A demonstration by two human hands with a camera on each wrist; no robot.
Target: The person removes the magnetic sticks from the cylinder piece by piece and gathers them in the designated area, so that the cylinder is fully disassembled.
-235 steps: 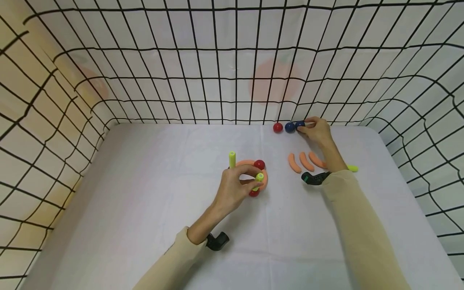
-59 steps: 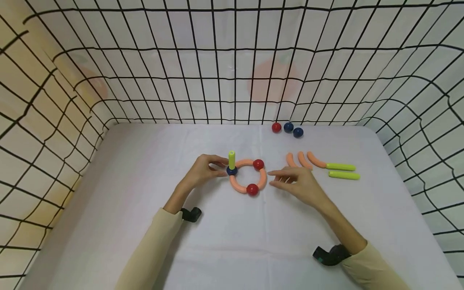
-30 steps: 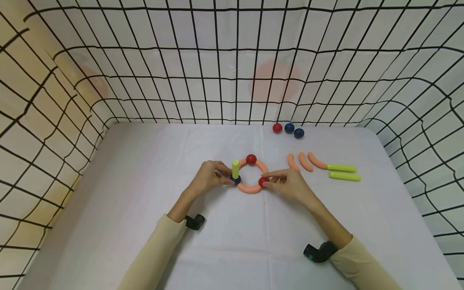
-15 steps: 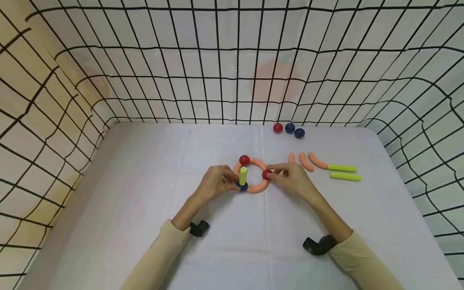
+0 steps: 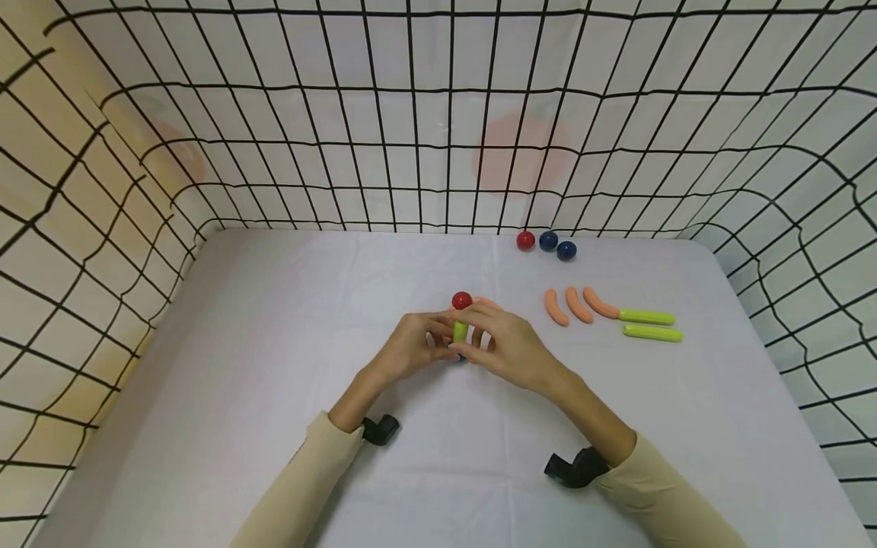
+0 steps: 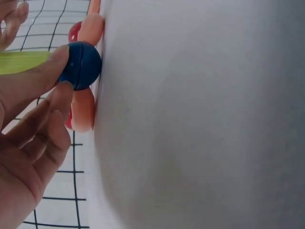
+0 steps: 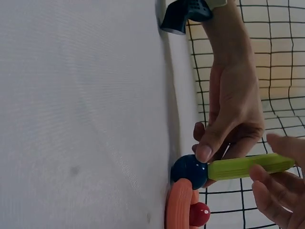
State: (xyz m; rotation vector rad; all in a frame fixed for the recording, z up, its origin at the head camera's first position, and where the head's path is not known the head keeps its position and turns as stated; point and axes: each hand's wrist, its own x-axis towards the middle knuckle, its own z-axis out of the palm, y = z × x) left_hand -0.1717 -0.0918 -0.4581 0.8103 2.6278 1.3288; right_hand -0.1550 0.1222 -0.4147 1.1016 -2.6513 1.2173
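Note:
A ring of curved orange rods [image 5: 486,304] joined by balls lies on the white cloth. Its near-left joint is a blue ball [image 7: 188,171], with a straight yellow-green rod [image 5: 460,332] standing upright on it. My left hand [image 5: 409,348] pinches that blue ball between thumb and fingertips, plain in the left wrist view [image 6: 35,109]. My right hand [image 5: 510,346] has thumb and index finger on either side of the upright rod, near its top. A red ball [image 5: 462,301] marks the ring's far side. My right hand hides the ring's right part in the head view.
To the right lie loose curved orange rods [image 5: 578,304] and two straight yellow-green rods [image 5: 652,334]. At the back edge sit a red ball [image 5: 525,240] and two blue balls [image 5: 548,241]. Black wire mesh [image 5: 448,144] walls the back and sides.
The ring has turned, bringing the blue ball and upright rod toward the near side. My right hand has let go of the ring's red ball and moved left onto the upright rod.

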